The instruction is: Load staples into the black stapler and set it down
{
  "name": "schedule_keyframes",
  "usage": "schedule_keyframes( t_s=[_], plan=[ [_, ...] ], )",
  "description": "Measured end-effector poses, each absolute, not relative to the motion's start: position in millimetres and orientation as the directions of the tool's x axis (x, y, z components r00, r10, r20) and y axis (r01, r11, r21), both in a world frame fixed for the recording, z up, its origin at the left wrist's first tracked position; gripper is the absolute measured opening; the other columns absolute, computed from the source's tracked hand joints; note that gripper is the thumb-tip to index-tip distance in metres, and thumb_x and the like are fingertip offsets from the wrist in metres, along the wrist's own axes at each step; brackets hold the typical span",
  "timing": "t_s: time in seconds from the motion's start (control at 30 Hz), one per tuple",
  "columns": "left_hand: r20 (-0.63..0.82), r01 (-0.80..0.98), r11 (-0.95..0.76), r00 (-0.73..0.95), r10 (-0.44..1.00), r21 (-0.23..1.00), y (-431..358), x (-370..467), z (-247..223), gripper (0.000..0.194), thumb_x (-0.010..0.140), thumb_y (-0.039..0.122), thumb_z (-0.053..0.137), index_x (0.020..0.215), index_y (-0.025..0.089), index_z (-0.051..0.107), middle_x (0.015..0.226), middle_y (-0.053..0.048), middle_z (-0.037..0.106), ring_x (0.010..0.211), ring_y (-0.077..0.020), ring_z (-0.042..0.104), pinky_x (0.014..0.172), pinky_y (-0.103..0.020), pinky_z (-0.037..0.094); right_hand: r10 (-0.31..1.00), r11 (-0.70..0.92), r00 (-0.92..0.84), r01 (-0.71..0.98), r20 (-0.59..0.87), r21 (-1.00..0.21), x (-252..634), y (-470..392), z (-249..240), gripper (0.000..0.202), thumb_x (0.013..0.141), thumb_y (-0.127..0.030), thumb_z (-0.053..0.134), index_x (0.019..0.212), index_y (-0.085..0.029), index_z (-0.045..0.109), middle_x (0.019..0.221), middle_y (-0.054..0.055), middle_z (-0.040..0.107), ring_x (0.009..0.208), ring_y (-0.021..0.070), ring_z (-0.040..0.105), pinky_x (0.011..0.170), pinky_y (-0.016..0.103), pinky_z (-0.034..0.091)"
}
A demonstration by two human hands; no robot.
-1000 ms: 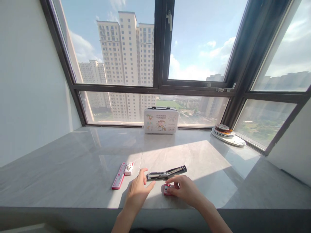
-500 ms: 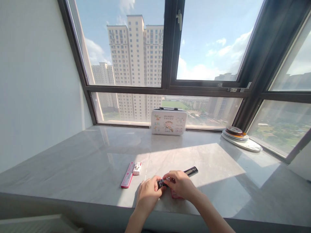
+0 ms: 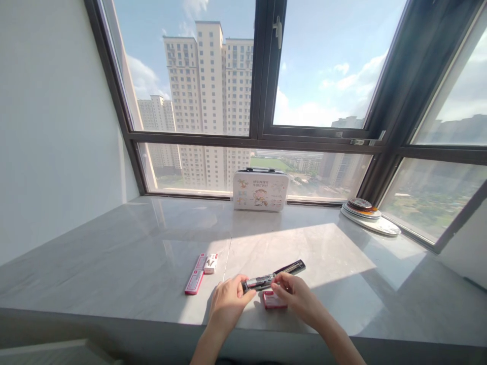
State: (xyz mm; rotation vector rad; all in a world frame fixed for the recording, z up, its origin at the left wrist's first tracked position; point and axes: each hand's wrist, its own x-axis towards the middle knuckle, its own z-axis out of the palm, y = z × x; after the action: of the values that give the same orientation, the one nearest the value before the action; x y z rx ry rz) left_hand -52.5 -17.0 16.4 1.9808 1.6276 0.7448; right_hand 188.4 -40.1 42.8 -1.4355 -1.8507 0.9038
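A black stapler (image 3: 259, 282) lies opened out low over the counter, its long cover (image 3: 292, 267) swung back to the upper right and its metal staple channel showing. My left hand (image 3: 230, 299) grips the near left end between thumb and fingers. At the stapler's middle, the thumb and fingers of my right hand (image 3: 299, 296) are closed together; they seem to pinch its edge, and anything small between them is hidden. Just below the stapler, partly covered by my right hand, sits a small pink-and-white box (image 3: 271, 300).
Left of my hands lie a long pink-and-white box (image 3: 195, 276) and a small white box (image 3: 210, 263), touching. A white printed case (image 3: 260, 191) stands against the window. Stacked round plates (image 3: 367, 218) rest at the right. The counter's front edge (image 3: 152, 320) runs close to me.
My right hand has slid right along the stapler and lifted off its channel, uncovering more metal. More of the pink box shows too. My left hand keeps its grip.
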Motion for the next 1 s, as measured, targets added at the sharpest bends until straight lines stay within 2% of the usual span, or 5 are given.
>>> schedule_keyframes(
  t_s=[0.17,0.33,0.57,0.8,1.0],
  plan=[
    [0.117,0.729,-0.199,0.162,0.98,0.655,-18.2,-52.2,17.1,0.026,0.086,0.044,0.067,0.11,0.034,0.07,0.07,0.009,0.061,0.075,-0.0152,0.061,0.072,-0.026,0.034,0.973,-0.162,-0.09,0.38,-0.211,-0.911,241.5,-40.5,34.9,0.059,0.086,-0.077,0.052,0.086,-0.019,0.061,0.056,-0.006,0.047,0.044,0.0083,0.032,0.046,0.025,0.018],
    [0.105,0.752,-0.192,0.163,0.981,0.63,-19.4,-50.0,21.0,0.028,0.085,0.042,0.066,0.112,0.033,0.07,0.071,0.007,0.062,0.076,-0.0166,0.061,0.074,-0.027,0.035,0.994,-0.031,-0.096,0.175,-0.048,-0.984,229.8,-18.5,50.4,0.055,0.085,-0.07,0.061,0.109,-0.02,0.063,0.069,-0.005,0.05,0.051,0.0084,0.034,0.048,0.024,0.02],
    [0.112,0.754,-0.208,0.178,0.978,0.623,-20.2,-50.7,23.5,0.022,0.084,0.039,0.067,0.106,0.035,0.07,0.07,0.007,0.062,0.073,-0.0167,0.059,0.066,-0.027,0.03,0.941,0.318,-0.281,0.553,0.187,-0.77,179.7,0.6,73.5,0.029,0.086,-0.049,0.07,0.08,-0.021,0.063,0.064,-0.007,0.044,0.063,0.0113,0.04,0.058,0.025,0.03],
    [0.111,0.781,-0.216,0.186,0.976,0.585,-18.9,-51.0,23.9,0.015,0.085,0.038,0.066,0.097,0.029,0.068,0.068,0.005,0.061,0.07,-0.0169,0.056,0.062,-0.027,0.027,0.947,0.303,-0.31,0.767,0.086,-0.566,151.3,3.9,64.7,0.027,0.076,-0.04,0.081,0.093,-0.023,0.07,0.073,-0.004,0.059,0.068,0.0131,0.048,0.06,0.025,0.027],
    [0.165,0.74,-0.205,0.128,0.978,0.641,-30.9,-47.2,32.9,0.022,0.089,0.03,0.056,0.11,0.028,0.062,0.077,0.004,0.061,0.076,-0.0174,0.058,0.072,-0.026,0.037,0.941,0.279,-0.337,0.747,0.019,-0.604,166.8,8.9,66.6,0.022,0.082,-0.036,0.071,0.1,-0.024,0.076,0.073,-0.002,0.064,0.064,0.0124,0.052,0.058,0.025,0.03]
  ],
)
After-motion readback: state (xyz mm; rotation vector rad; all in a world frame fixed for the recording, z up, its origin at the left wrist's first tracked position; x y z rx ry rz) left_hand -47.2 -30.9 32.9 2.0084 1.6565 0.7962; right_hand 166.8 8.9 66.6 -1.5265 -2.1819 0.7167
